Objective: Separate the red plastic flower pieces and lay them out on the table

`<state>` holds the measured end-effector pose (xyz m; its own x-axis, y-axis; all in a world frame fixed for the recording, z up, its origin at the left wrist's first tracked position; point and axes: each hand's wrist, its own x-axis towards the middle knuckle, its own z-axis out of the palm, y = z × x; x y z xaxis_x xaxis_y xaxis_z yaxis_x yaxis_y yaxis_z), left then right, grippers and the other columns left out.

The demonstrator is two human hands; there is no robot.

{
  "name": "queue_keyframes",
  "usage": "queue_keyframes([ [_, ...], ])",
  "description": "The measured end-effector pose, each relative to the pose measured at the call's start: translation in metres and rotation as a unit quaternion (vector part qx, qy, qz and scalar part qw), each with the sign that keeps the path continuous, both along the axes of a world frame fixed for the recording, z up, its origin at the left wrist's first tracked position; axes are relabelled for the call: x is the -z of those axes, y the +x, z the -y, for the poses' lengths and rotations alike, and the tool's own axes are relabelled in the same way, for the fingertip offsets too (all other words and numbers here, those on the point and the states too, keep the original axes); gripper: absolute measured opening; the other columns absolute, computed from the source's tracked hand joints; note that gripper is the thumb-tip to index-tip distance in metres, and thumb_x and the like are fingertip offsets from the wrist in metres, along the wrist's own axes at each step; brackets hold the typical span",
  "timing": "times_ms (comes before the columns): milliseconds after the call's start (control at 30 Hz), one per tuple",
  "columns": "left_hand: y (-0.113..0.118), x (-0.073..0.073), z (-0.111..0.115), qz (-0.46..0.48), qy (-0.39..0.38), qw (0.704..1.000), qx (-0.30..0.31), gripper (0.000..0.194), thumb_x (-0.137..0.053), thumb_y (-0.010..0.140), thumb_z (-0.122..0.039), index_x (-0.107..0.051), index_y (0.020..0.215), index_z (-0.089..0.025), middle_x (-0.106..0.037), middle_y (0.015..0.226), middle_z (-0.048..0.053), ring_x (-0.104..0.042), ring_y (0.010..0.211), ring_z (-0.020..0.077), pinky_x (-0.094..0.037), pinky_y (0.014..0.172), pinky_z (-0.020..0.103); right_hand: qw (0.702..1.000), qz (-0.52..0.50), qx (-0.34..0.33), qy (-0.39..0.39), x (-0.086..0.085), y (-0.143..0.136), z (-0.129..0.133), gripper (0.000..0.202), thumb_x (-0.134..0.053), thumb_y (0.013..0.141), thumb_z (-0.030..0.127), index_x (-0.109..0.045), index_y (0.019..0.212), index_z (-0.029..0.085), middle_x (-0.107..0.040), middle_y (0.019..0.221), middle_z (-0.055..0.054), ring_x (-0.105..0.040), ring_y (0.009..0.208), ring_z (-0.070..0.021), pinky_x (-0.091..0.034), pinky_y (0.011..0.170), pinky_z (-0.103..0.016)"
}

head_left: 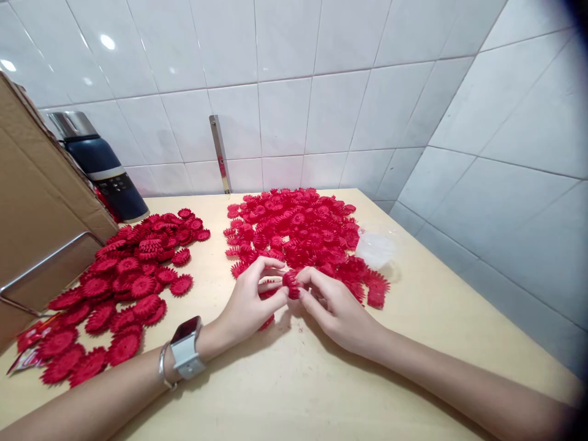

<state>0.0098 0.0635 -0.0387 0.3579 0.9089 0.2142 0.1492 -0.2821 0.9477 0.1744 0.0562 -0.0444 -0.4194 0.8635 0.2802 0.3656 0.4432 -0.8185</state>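
Between my two hands, over the middle of the pale table, is a small red disc with a toothed edge (pixel 291 285). My left hand (pixel 258 295) pinches it from the left, with a watch and a bracelet on that wrist. From the right, the thumb and forefinger of my right hand (pixel 334 308) close on the same disc. Just beyond my hands lies a wide pile of similar red pieces (pixel 298 223). Another heap of red toothed discs (pixel 124 275) spreads over the left part of the table.
A cardboard box (pixel 43 202) stands at the left, with a dark blue bottle (pixel 108 168) behind it. A clear plastic bag (pixel 376 248) lies right of the far pile. The table (pixel 413 367) meets a tiled wall. A metal strip (pixel 219 153) leans there.
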Motion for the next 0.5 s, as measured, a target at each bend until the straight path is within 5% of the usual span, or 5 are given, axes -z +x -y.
queue_keyframes([
  [167, 0.0009, -0.0017, 0.0014, 0.019, -0.033, 0.999, -0.006, 0.020, -0.063, 0.075, -0.025, -0.048, 0.087, -0.018, -0.057, 0.093, 0.003, -0.060, 0.087, 0.0169, -0.051, 0.078, 0.032, 1.000, -0.013, -0.010, 0.009, 0.0037, 0.0006, 0.0001, 0.010, -0.038, 0.088, 0.017, -0.045, 0.082, 0.019, -0.054, 0.081, -0.004, -0.052, 0.070, -0.0154, -0.042, 0.061, -0.027],
  [333, -0.0002, -0.0022, 0.0009, -0.042, 0.038, 0.998, -0.016, 0.026, -0.065, 0.072, -0.022, -0.040, 0.064, -0.017, -0.055, 0.091, 0.004, -0.056, 0.086, 0.0169, -0.050, 0.073, 0.029, 1.000, -0.011, -0.025, 0.003, 0.0020, 0.0000, 0.0008, 0.009, -0.042, 0.087, 0.019, -0.046, 0.079, 0.019, -0.057, 0.084, -0.005, -0.054, 0.066, -0.0143, -0.043, 0.058, -0.026],
  [500, -0.0023, -0.0005, -0.0014, -0.089, 0.050, 0.995, -0.023, 0.018, -0.056, 0.077, -0.019, -0.046, 0.063, -0.017, -0.055, 0.090, 0.004, -0.056, 0.084, 0.0178, -0.049, 0.071, 0.029, 0.999, -0.028, 0.020, 0.009, -0.0013, 0.0000, -0.0003, 0.010, -0.043, 0.086, 0.017, -0.050, 0.081, 0.019, -0.057, 0.085, -0.005, -0.054, 0.075, -0.0164, -0.044, 0.064, -0.028],
])
